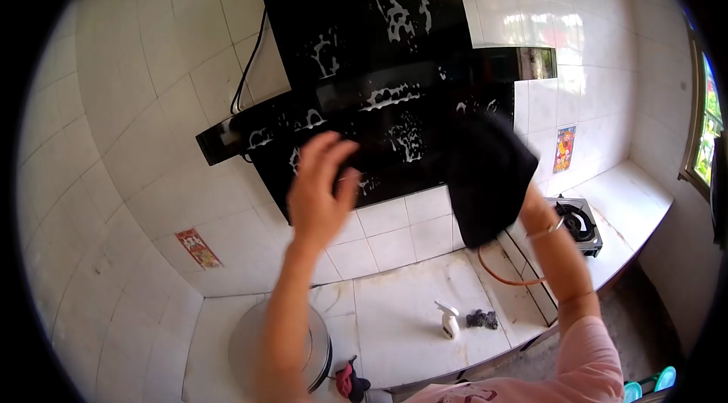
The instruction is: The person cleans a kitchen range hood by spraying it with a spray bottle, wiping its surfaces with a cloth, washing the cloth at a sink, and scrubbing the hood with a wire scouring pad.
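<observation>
A black range hood [364,31] hangs on the tiled wall, streaked with white foam on its upper cover and lower panel. My left hand [322,191] is raised before the left part of the lower panel, its fingers loosely curved and apart, holding nothing. Whether it touches the panel I cannot tell. A black cloth [489,175] drapes over my right hand, in front of the panel's right side. The cloth hides those fingers and is blurred. Only my right wrist, with a bracelet [547,228], shows below it.
Below, the white tiled counter [409,285] bears a white spray bottle [449,321], a dark scouring pad [482,319], a round metal lid [246,335] and a pink-and-black item [350,382]. A gas stove [578,225] with an orange hose [504,280] stands right, near a window [707,122].
</observation>
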### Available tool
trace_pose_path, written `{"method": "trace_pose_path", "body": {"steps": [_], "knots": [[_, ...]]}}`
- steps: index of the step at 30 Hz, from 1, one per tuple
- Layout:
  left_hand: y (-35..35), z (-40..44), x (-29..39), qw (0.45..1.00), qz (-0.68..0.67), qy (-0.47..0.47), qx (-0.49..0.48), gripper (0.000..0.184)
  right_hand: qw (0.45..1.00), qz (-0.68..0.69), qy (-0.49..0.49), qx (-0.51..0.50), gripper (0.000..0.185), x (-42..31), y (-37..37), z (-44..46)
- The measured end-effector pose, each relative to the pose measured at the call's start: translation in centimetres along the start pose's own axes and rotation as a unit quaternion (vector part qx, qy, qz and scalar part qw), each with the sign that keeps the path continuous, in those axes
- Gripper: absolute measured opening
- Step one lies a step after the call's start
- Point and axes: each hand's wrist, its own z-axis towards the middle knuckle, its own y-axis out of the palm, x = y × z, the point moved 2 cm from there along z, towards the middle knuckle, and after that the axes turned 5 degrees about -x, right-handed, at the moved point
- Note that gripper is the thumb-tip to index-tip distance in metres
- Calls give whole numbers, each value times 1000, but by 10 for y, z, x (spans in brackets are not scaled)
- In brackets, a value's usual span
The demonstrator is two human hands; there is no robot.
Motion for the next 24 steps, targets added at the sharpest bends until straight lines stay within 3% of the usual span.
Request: {"method": "trace_pose_path", "body": {"steps": [1,2,3,4,5,6,7,10,13,15,20,24], "knots": [[-13,8,-21,998,54,11,41,33,948,304,67,62,62,16,-12,10],[-26,16,-41,993,103,8,62,31,994,81,36,62,61,21,-35,27],[-39,21,-67,986,143,-2,90,32,993,83,-29,73,52,19,-48,47],[-50,25,-88,975,190,-24,112,32,956,282,-18,74,44,42,-61,58],[-60,29,-107,964,230,-52,124,34,912,341,148,172,40,39,-73,78],[-68,32,-127,955,256,-68,136,36,932,318,116,128,36,46,-84,95],[-76,34,-141,949,273,-95,129,39,921,210,234,230,32,31,-82,116],[-83,36,-183,932,325,-124,105,40,964,17,184,193,37,83,-123,172],[-80,36,-211,920,358,-140,75,42,965,-155,147,150,37,120,-158,226],[-76,36,-208,924,350,-127,85,47,942,-305,95,107,35,144,-173,259],[-75,35,-209,929,338,-110,103,39,871,-491,-13,20,31,192,-182,317],[-74,33,-208,926,340,-114,118,40,750,-634,-182,49,30,225,-155,354]]}}
